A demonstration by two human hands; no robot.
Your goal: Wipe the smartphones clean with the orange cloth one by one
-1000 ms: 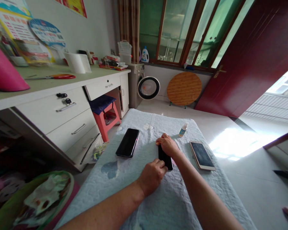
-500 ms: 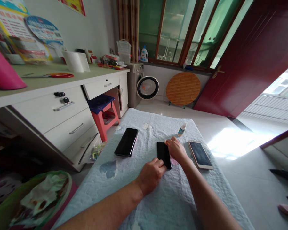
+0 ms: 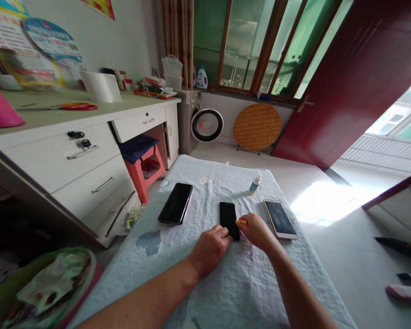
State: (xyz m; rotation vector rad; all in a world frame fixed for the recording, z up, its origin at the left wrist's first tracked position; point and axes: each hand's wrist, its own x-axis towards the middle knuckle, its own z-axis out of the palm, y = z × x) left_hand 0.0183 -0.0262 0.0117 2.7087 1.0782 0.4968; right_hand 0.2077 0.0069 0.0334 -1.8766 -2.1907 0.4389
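A black smartphone (image 3: pixel 229 215) lies flat, screen up, on a table with a pale blue quilted cover (image 3: pixel 253 274). My left hand (image 3: pixel 210 249) is curled, its fingertips gripping the phone's lower left edge. In my right hand (image 3: pixel 256 230) is a small orange stick-like tool (image 3: pixel 240 222), pinched with its tip at the phone's right edge; most of it is hidden by the fingers. A larger black phone (image 3: pixel 176 203) rests to the left. To the right lies a white-and-gold phone (image 3: pixel 280 219). A small spray bottle (image 3: pixel 255 184) stands upright behind my right hand.
Along the left runs a white desk (image 3: pixel 71 151) with scissors (image 3: pixel 71 106) and a paper roll (image 3: pixel 97 86). A red stool (image 3: pixel 145 167) is under it. A waste bin (image 3: pixel 92 278) stands at the lower left. Beyond are a washing machine (image 3: pixel 187 125) and a round wooden tabletop (image 3: pixel 256 127).
My right hand has moved from the phone's upper right corner down along its right edge, with the orange tool. My left hand stays at the lower edge. The view has shifted slightly.
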